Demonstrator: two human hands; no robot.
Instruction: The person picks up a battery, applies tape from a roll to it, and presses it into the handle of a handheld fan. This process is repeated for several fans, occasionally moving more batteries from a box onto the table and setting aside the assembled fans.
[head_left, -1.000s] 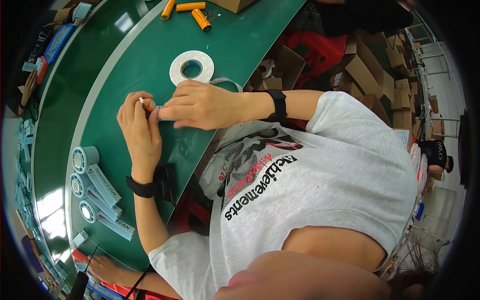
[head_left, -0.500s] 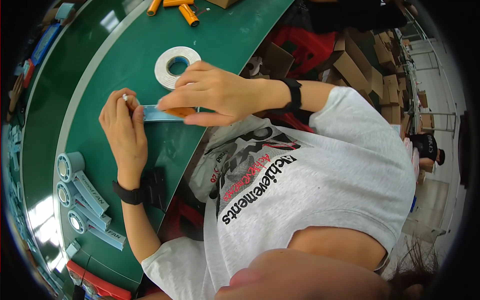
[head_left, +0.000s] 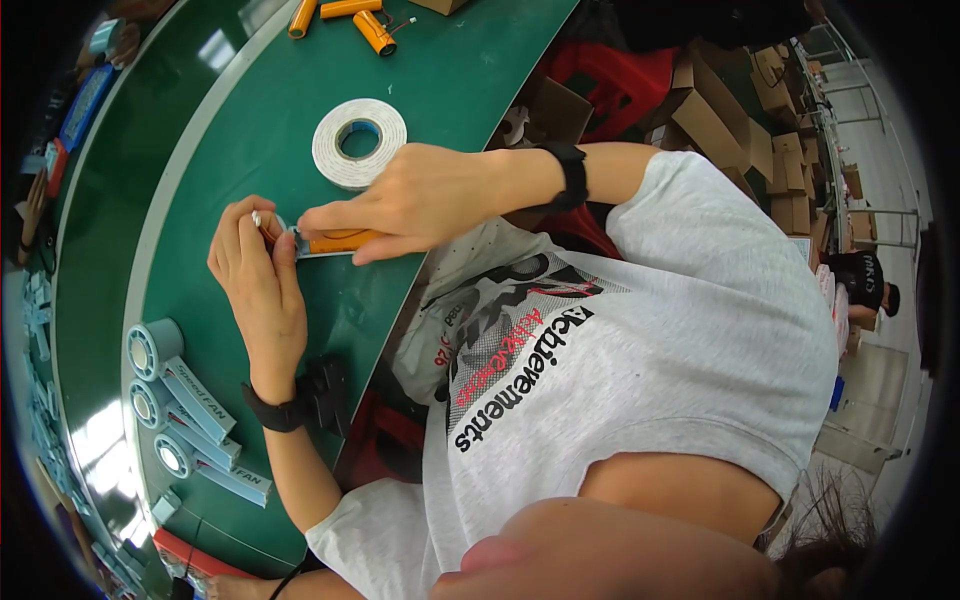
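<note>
My left hand (head_left: 258,290) is closed round one end of a light blue plastic handle (head_left: 308,254), lying low over the green table. A small white connector (head_left: 257,218) on thin wires sticks out between its fingers. An orange cylindrical battery (head_left: 340,241) lies along the handle. My right hand (head_left: 405,205) grips the battery from above, forefinger toward its left end and thumb along the near side. The right fingers hide part of the battery, and my left hand covers the far end of the handle. Just beyond my right hand lies a roll of white tape (head_left: 331,163).
More orange batteries (head_left: 375,34) lie at the table's far edge. Several light blue handheld fans (head_left: 157,350) lie left of my left forearm, beside a black object (head_left: 327,392). Another person's hand (head_left: 232,588) is near a red bar (head_left: 185,550). Cardboard boxes (head_left: 705,125) stand right.
The battery has gone from tilted above the handle to flat along it, with my right hand lower and further left. Another person's hand has appeared at the lower edge.
</note>
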